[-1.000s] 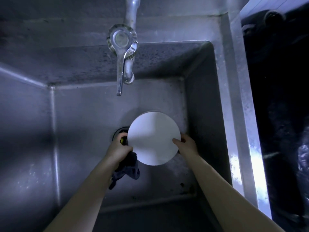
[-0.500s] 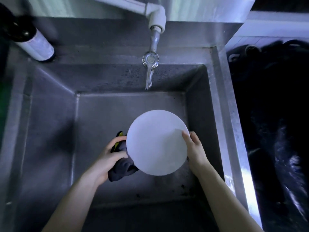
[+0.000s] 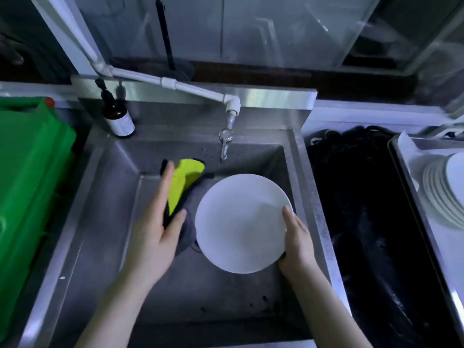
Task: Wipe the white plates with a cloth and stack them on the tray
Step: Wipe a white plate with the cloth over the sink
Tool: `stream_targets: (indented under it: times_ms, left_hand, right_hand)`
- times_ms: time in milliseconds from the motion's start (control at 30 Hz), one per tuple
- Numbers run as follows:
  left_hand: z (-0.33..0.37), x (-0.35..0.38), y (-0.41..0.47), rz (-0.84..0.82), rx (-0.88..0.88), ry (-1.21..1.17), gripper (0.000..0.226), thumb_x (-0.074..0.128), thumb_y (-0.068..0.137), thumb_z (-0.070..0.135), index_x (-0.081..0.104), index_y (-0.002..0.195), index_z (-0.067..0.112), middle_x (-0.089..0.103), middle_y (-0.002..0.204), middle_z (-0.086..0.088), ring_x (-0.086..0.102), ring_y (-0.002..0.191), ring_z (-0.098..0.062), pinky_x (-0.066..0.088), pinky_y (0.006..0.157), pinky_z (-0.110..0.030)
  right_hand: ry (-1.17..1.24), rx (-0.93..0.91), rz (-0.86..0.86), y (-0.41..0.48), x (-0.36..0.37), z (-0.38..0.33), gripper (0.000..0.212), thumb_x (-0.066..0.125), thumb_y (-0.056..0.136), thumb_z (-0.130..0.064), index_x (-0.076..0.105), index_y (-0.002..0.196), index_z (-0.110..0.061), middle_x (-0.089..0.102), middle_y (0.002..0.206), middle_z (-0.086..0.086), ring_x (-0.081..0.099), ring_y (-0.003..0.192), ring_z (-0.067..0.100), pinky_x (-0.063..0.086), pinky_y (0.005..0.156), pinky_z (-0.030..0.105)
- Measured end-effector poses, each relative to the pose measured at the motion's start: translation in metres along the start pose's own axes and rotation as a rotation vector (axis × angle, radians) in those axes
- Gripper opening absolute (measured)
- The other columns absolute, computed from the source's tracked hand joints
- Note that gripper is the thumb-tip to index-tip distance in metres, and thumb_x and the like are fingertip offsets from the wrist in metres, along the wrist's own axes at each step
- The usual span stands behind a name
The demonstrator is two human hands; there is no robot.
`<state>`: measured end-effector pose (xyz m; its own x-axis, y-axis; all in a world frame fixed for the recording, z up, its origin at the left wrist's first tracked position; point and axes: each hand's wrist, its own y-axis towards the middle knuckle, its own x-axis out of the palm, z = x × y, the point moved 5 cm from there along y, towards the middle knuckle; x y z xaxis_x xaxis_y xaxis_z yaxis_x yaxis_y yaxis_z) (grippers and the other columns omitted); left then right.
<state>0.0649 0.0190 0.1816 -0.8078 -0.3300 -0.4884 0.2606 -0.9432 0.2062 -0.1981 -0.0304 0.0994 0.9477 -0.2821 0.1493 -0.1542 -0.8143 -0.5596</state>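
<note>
Plate, white, was held over the sink basin by its right rim. The right hand was clamped on it, thumb on the upper face, fingers underneath & hidden. It was kept face up, just below the tap. A cloth, yellow-green on one side & dark grey on the other, was pinched in the left hand betw. thumb and outstretched fingers, just left of the plate; whether the cloth touched the rim couldn't be told. At far right a stack of white plates was seen on the tray, well apart from the sink. A dark pump bottle was stood at the sink's back-left corner, and a green crate was seen at left.
</note>
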Motion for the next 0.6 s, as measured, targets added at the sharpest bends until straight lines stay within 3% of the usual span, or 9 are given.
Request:
stream_targets:
  times_ms: [33, 100, 200, 267, 333, 400, 467, 533, 600]
  left_hand:
    - [0.022, 0.01, -0.003, -0.06, 0.097, 0.094, 0.085, 0.057, 0.094, 0.009, 0.01, 0.153, 0.048, 0.058, 0.118, -0.004, 0.052, 0.096, -0.011, 0.037, 0.075, -0.02]
    - [0.06, 0.037, -0.019, -0.238, 0.285, 0.344, 0.09, 0.06, 0.089, 0.022, 0.002, 0.157, 0.034, 0.057, 0.098, -0.004, 0.047, 0.088, -0.017, 0.037, 0.073, -0.027]
    - [0.082, 0.057, -0.041, -0.365, 0.409, 0.486, 0.081, 0.053, 0.087, 0.044, 0.016, 0.158, 0.026, 0.064, 0.123, 0.012, 0.05, 0.109, -0.02, 0.047, 0.091, -0.04]
    - [0.091, 0.052, -0.04, -0.345, 0.448, 0.397, 0.058, 0.051, 0.09, 0.039, 0.048, 0.145, 0.024, 0.067, 0.118, 0.014, 0.05, 0.105, -0.015, 0.052, 0.087, -0.04]
    - [0.102, 0.048, -0.038, -0.348, 0.568, 0.406, 0.041, 0.049, 0.091, 0.031, 0.066, 0.127, 0.024, 0.067, 0.121, 0.018, 0.054, 0.098, -0.016, 0.051, 0.083, -0.038]
    - [0.115, 0.049, -0.04, -0.34, 0.707, 0.502, 0.037, 0.048, 0.09, 0.026, 0.071, 0.119, 0.027, 0.063, 0.129, 0.02, 0.054, 0.098, -0.018, 0.042, 0.083, -0.036]
    - [0.128, 0.052, -0.038, -0.349, 0.812, 0.534, 0.036, 0.043, 0.096, 0.024, 0.072, 0.117, 0.024, 0.06, 0.134, 0.018, 0.056, 0.103, -0.019, 0.043, 0.086, -0.035]
    - [0.137, 0.057, -0.033, -0.417, 0.86, 0.482, 0.05, 0.025, 0.106, 0.031, 0.071, 0.118, 0.015, 0.062, 0.134, 0.01, 0.059, 0.112, -0.022, 0.049, 0.095, -0.034]
    - [0.139, 0.063, -0.025, -0.475, 0.855, 0.441, 0.059, 0.018, 0.106, 0.039, 0.066, 0.126, 0.01, 0.059, 0.139, 0.002, 0.054, 0.128, -0.022, 0.044, 0.106, -0.034]
  right_hand:
    - [0.009, -0.014, -0.004, -0.009, 0.004, -0.004, 0.023, 0.058, 0.098, -0.042, 0.076, 0.102, -0.028, 0.078, 0.102, 0.004, 0.073, 0.095, 0.03, 0.062, 0.078, 0.049]
    - [0.042, -0.033, -0.03, -0.026, 0.013, -0.015, 0.029, 0.057, 0.099, -0.039, 0.075, 0.106, -0.018, 0.077, 0.103, 0.013, 0.073, 0.098, 0.032, 0.06, 0.083, 0.049]
    - [0.079, -0.111, -0.07, -0.043, 0.018, -0.041, 0.031, 0.056, 0.1, -0.038, 0.08, 0.095, -0.02, 0.077, 0.1, 0.015, 0.074, 0.097, 0.027, 0.061, 0.084, 0.044]
    - [0.128, -0.147, -0.088, -0.049, 0.017, -0.056, 0.031, 0.055, 0.1, -0.04, 0.08, 0.092, -0.023, 0.078, 0.1, 0.008, 0.074, 0.098, 0.025, 0.059, 0.084, 0.04]
    - [0.184, -0.153, -0.084, -0.053, 0.015, -0.065, 0.033, 0.056, 0.1, -0.041, 0.078, 0.098, -0.016, 0.077, 0.104, 0.011, 0.072, 0.104, 0.03, 0.056, 0.094, 0.047]
    - [0.225, -0.131, -0.085, -0.056, 0.014, -0.067, 0.039, 0.055, 0.1, -0.043, 0.074, 0.11, -0.01, 0.075, 0.11, 0.016, 0.069, 0.108, 0.035, 0.051, 0.101, 0.052]
    - [0.25, -0.087, -0.089, -0.06, 0.015, -0.066, 0.048, 0.053, 0.099, -0.048, 0.071, 0.118, -0.007, 0.073, 0.116, 0.019, 0.067, 0.112, 0.037, 0.047, 0.106, 0.054]
    - [0.266, -0.051, -0.111, -0.064, 0.018, -0.066, 0.052, 0.053, 0.099, -0.05, 0.069, 0.122, -0.006, 0.071, 0.119, 0.021, 0.066, 0.115, 0.038, 0.046, 0.108, 0.054]
    - [0.264, -0.08, -0.138, -0.065, 0.02, -0.07, 0.05, 0.053, 0.099, -0.046, 0.069, 0.121, -0.005, 0.07, 0.12, 0.022, 0.067, 0.114, 0.035, 0.047, 0.107, 0.05]
